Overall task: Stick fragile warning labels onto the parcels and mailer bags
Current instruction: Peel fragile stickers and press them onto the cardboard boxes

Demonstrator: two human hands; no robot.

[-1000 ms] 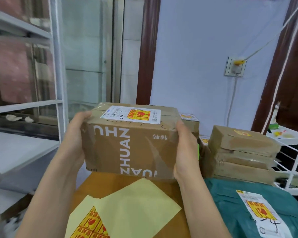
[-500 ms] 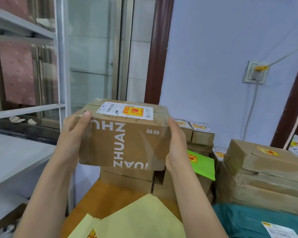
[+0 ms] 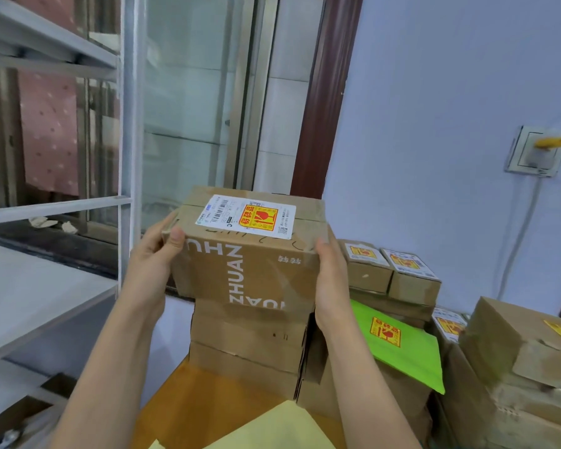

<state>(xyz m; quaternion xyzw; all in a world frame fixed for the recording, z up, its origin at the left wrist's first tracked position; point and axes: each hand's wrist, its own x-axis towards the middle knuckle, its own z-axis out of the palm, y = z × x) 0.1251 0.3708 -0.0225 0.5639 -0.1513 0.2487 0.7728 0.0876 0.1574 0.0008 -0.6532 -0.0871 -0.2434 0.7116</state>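
Observation:
A brown cardboard parcel [image 3: 250, 270] printed ZHUAN carries a white shipping slip with a yellow-red fragile label [image 3: 259, 216] on its top. My left hand [image 3: 154, 264] grips its left end, thumb on the front top corner. My right hand [image 3: 332, 280] grips its right end. The parcel sits on or just above a stack of brown boxes [image 3: 246, 348] at the back of the wooden table [image 3: 188, 406]. A yellow backing sheet [image 3: 272, 432] lies at the bottom edge.
Labelled small boxes [image 3: 389, 267] and a green mailer bag [image 3: 402, 348] with a fragile label lie to the right. More brown parcels [image 3: 512, 361] are stacked at far right. A grey metal shelf rack [image 3: 46, 286] stands on the left. A wall socket [image 3: 536, 150] hangs at right.
Both hands have carried the parcel up and forward from above the label sheets to the top of the box stack at the back of the table; the view has swung left.

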